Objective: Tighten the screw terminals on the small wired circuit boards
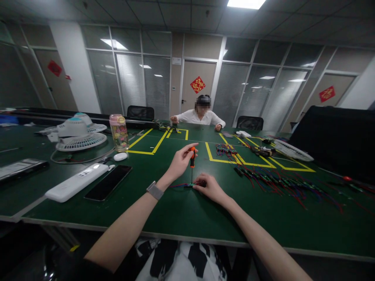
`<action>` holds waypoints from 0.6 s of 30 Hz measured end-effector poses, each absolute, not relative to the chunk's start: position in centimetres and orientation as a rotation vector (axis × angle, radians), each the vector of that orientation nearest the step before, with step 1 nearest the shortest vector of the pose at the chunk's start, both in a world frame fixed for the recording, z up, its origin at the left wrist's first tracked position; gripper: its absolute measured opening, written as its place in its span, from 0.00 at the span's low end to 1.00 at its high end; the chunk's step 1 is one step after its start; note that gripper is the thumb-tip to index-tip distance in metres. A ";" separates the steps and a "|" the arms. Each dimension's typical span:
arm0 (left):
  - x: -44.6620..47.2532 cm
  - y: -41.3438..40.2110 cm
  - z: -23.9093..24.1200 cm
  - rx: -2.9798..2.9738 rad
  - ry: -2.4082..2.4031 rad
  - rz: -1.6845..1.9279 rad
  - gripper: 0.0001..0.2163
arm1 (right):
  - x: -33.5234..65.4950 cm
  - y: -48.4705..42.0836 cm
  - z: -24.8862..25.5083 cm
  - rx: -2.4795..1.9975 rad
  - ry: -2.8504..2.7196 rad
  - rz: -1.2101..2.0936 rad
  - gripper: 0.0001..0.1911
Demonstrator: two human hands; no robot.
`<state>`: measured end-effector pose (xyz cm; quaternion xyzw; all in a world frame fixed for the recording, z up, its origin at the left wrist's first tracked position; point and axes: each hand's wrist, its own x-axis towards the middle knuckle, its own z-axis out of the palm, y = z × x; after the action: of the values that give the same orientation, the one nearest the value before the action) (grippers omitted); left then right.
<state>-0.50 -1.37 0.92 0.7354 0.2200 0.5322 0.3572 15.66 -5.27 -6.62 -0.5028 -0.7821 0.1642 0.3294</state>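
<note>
My left hand (pixel 182 160) grips the handle of an orange and black screwdriver (pixel 192 158), which stands upright with its shaft pointing down. The screwdriver's tip meets a small green circuit board (pixel 189 185) on the table. Red and blue wires (pixel 176 185) run from the board's left end. My right hand (pixel 209 186) is closed on the board's right end, close to a dark part partly hidden by the fingers. A watch with a grey band sits on my left wrist.
Many wired boards (pixel 281 183) lie on the green table (pixel 175 218) to the right, beside yellow tape outlines. On the left are a phone (pixel 109 182), a white power strip (pixel 77 181), a bottle (pixel 119 132) and fans (pixel 80 140). A person (pixel 202 113) sits opposite.
</note>
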 end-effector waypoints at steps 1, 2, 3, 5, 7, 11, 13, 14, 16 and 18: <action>-0.5 -1.5 0.9 1.941 0.607 1.418 0.15 | 15.6 -5.3 -6.6 -1.323 -2.042 0.434 0.05; -0.5 -1.7 0.9 1.997 0.654 1.471 0.14 | 15.6 -5.4 -6.5 -1.330 -2.038 0.437 0.05; -0.5 -1.8 0.8 2.061 0.702 1.522 0.13 | 15.5 -5.4 -6.5 -1.335 -2.034 0.440 0.05; -0.6 -2.0 0.9 2.180 0.774 1.586 0.12 | 15.5 -5.4 -6.5 -1.340 -2.031 0.443 0.05; -0.7 -2.1 0.9 2.246 0.776 1.584 0.14 | 15.4 -5.4 -6.5 -1.333 -2.029 0.442 0.05; -0.6 -1.8 0.8 2.134 0.654 1.500 0.17 | 15.5 -5.4 -6.6 -1.314 -2.027 0.449 0.04; -0.5 -1.7 0.7 2.046 0.642 1.489 0.16 | 15.5 -5.3 -6.7 -1.313 -2.027 0.452 0.04; -0.4 -1.7 0.7 2.025 0.664 1.512 0.15 | 15.5 -5.4 -6.7 -1.315 -2.024 0.451 0.04; -0.3 -1.8 0.6 2.030 0.734 1.588 0.13 | 15.5 -5.4 -6.6 -1.324 -2.016 0.446 0.04; -0.3 -2.0 0.7 2.052 0.772 1.626 0.13 | 15.4 -5.5 -6.6 -1.336 -2.014 0.441 0.04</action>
<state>-0.26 -1.99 0.66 0.7359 0.2768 0.5831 0.2044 15.40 -5.48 -6.56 -0.5121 -0.7723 0.1689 0.3358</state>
